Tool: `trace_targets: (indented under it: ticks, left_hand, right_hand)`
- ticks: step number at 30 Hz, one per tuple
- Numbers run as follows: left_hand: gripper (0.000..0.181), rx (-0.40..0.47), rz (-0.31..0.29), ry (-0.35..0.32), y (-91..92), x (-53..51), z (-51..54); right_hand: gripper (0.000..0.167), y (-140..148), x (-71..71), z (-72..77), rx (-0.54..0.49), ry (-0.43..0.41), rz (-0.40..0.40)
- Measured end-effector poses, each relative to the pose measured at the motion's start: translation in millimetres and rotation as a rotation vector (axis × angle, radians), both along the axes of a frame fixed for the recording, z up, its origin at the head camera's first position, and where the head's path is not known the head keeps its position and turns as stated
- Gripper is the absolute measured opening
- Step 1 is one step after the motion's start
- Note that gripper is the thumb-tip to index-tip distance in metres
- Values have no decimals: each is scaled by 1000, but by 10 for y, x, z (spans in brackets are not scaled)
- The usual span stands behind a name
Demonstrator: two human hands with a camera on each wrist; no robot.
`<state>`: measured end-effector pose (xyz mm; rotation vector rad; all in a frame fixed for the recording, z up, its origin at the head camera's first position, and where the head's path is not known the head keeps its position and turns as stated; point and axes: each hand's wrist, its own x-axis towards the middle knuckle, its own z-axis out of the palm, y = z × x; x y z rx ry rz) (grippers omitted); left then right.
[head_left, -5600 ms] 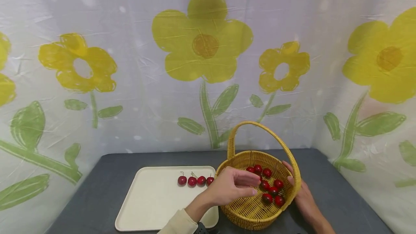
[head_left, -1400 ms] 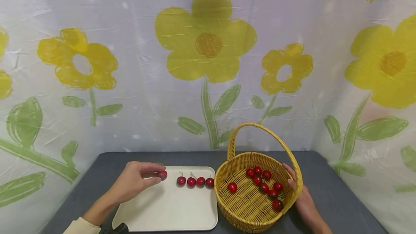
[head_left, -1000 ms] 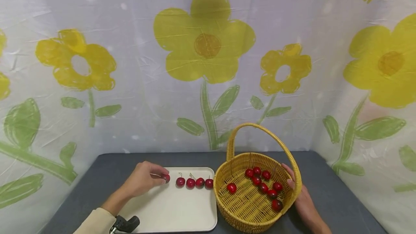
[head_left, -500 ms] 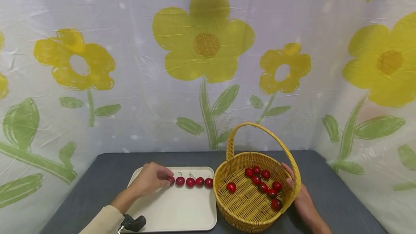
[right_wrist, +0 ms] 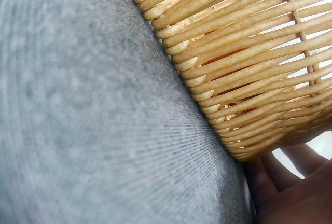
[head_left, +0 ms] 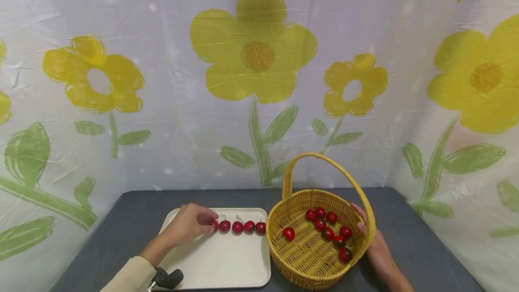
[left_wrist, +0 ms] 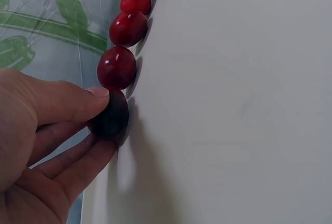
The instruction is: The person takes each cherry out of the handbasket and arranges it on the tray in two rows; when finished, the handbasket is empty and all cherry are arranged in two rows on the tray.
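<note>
My left hand (head_left: 187, 225) pinches a dark red cherry (left_wrist: 110, 116) between thumb and fingers, low over the white tray (head_left: 227, 265). That cherry sits at the left end of a row of several cherries along the tray's far side, right beside its neighbour (head_left: 225, 226). My right hand (head_left: 381, 256) holds the yellow wicker basket (head_left: 312, 278) at its right side, its fingertips at the rim by the handle. Several cherries lie inside, one (head_left: 289, 233) apart on the left. In the right wrist view, my fingers (right_wrist: 272, 169) lie against the woven wall, partly out of frame.
The tray and basket stand side by side on a dark grey table (head_left: 109, 238), the basket slightly overlapping the tray's right edge in view. The tall handle (head_left: 320, 154) arches over the basket. A flower-printed curtain (head_left: 174, 148) hangs behind and at both sides.
My left hand has gone from over the basket to the tray's left, then moved right, bringing a cherry up to the row's left end. The right hand has stayed at the basket.
</note>
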<state>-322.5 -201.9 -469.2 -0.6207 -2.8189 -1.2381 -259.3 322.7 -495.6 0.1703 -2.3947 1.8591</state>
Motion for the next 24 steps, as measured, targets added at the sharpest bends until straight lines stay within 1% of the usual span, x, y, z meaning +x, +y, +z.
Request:
trace_targets:
  ticks: [6, 15, 20, 24]
  left_hand:
    - [32, -2, -6, 9, -21, 7, -2]
    - [27, -3, -25, 50, 13, -32, -52]
    - [28, -15, -23, 58, 45, -29, -51]
    - [30, -24, -23, 59, 39, -19, -42]
  right_hand:
    - [57, -2, -2, 10, 4, 0, 0]
    - [57, 3, -6, 11, 10, -13, -10]
    - [58, 0, -7, 6, 9, -2, -5]
    - [57, -1, -8, 9, 5, 6, 1]
